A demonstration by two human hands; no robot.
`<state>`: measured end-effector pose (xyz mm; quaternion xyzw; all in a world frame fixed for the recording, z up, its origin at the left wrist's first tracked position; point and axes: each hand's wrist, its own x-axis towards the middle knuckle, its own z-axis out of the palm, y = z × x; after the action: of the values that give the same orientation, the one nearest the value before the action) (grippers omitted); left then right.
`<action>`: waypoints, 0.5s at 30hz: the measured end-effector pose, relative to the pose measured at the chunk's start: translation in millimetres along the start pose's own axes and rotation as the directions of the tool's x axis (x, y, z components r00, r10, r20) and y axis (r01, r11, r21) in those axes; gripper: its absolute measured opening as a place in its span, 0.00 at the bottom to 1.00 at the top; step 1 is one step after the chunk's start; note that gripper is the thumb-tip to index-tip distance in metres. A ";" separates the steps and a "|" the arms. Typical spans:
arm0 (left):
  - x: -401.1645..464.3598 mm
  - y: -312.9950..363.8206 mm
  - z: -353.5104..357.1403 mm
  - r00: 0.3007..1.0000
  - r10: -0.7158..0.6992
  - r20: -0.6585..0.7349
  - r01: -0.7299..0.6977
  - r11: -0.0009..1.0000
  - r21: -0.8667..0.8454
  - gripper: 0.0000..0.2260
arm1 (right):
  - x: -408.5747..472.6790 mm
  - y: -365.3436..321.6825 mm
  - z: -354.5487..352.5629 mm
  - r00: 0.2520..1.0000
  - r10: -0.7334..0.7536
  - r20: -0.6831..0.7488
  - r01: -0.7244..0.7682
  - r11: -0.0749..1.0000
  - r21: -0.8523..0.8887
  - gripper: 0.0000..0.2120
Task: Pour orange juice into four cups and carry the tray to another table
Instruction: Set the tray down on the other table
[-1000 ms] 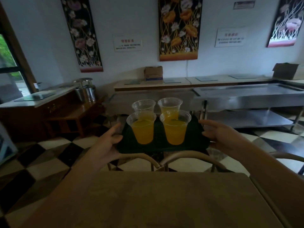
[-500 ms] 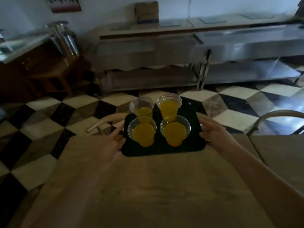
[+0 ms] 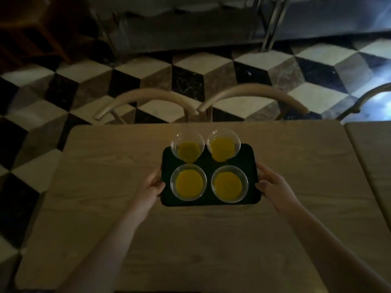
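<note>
A dark tray [image 3: 208, 203] sits over the middle of a wooden table [image 3: 105, 170], carrying several clear plastic cups of orange juice. Two cups stand at the near side [image 3: 188, 182] [image 3: 229, 183] and two at the far side [image 3: 187, 149] [image 3: 223, 147]. My left hand [image 3: 151, 188] grips the tray's left edge, thumb on top of the rim. On the opposite edge, my right hand [image 3: 271, 183] holds the tray the same way. Whether the tray rests on the table or hovers just above it cannot be told.
Two curved wooden chair backs [image 3: 146, 100] [image 3: 251, 96] stand at the table's far edge. A second table [image 3: 372, 157] adjoins on the right, with another chair [image 3: 368, 98] behind it. Beyond lie a checkered tile floor [image 3: 190, 70] and a metal counter frame [image 3: 273, 24].
The tray came toward me and down over the table, from beyond its far edge to its middle. Both hands kept their hold. My view tilted downward.
</note>
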<state>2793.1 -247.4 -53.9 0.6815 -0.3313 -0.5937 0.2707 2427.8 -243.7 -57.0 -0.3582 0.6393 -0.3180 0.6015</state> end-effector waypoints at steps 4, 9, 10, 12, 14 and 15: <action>0.9 -37.8 9.0 0.998 -0.058 -0.014 0.059 0.995 0.077 0.24 | -7.9 37.4 3.6 0.998 0.056 -0.001 -0.056 0.997 -0.045 0.39; -3.3 -71.5 15.8 0.995 -0.093 0.022 0.090 0.991 0.099 0.27 | -23.2 59.1 4.9 0.998 0.067 0.018 -0.064 0.989 -0.137 0.42; -3.6 -77.8 17.1 0.995 -0.093 0.018 0.091 0.990 0.104 0.27 | -26.3 63.1 5.9 0.997 0.071 0.020 -0.067 0.989 -0.133 0.43; -5.1 -89.0 19.3 0.995 -0.098 -0.005 0.098 0.989 0.114 0.27 | -31.7 70.7 8.0 0.997 0.074 0.020 -0.071 0.989 -0.128 0.43; -6.9 -99.5 19.8 0.994 -0.102 -0.027 0.104 0.985 0.134 0.27 | -35.1 76.9 9.6 0.996 0.093 0.003 -0.092 0.988 -0.120 0.43; -7.1 -104.1 20.4 0.994 -0.106 -0.034 0.110 0.984 0.140 0.26 | -36.6 80.1 9.9 0.995 0.098 -0.005 -0.098 0.988 -0.118 0.43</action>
<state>2786.0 -175.4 -131.9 0.7236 -0.3316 -0.5736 0.1934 2432.4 -169.3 -105.0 -0.3613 0.6737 -0.2495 0.5944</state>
